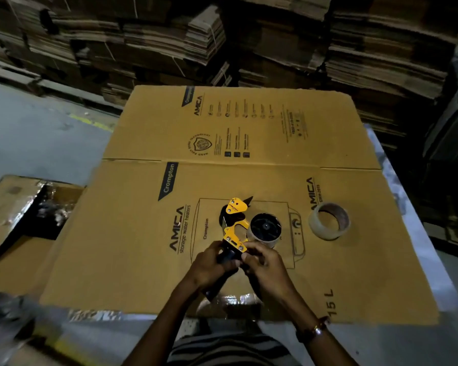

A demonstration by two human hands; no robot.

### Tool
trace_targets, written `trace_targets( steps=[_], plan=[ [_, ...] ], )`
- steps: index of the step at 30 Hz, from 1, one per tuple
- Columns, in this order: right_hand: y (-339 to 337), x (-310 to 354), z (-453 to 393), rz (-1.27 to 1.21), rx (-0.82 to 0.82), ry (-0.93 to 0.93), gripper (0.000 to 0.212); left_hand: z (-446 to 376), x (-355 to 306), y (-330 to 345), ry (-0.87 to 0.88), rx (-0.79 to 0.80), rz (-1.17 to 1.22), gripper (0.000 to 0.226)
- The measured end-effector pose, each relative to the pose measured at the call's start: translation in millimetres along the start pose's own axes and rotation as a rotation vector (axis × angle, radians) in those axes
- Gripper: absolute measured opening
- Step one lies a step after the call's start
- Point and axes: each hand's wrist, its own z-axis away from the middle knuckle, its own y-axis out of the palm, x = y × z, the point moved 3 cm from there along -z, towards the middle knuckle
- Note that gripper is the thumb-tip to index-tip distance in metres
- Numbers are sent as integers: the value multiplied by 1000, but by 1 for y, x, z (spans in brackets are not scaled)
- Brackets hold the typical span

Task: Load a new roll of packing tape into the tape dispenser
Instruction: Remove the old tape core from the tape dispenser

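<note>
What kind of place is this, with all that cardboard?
Probably a packing warehouse. Flattened cartons are stacked high behind, a printed carton lies flat as a work surface, and a tape dispenser and tape roll are out.

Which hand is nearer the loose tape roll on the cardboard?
Right. The right hand grips the dispenser on the side facing the loose tape roll; the left hand holds the handle farther away.

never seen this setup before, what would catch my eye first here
The yellow tape dispenser, held at its handle by both hands, left hand and right hand, above the flattened cardboard box. To its right a clear tape roll lies on the cardboard.
</note>
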Motion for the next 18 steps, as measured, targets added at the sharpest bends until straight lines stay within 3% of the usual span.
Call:
trace_targets(
  steps=[7,13,18],
  plan=[
    [-10,-4,-4,-107,-10,57,19,6,-15,-10,-14,-169,-263,63],
    [-37,10,1,-255,-93,-7,20,21,-32,-11,-80,-116,183,20],
    [-48,8,1,-419,-191,67,21,35,-32,-14,-197,-25,445,37]
  ],
)
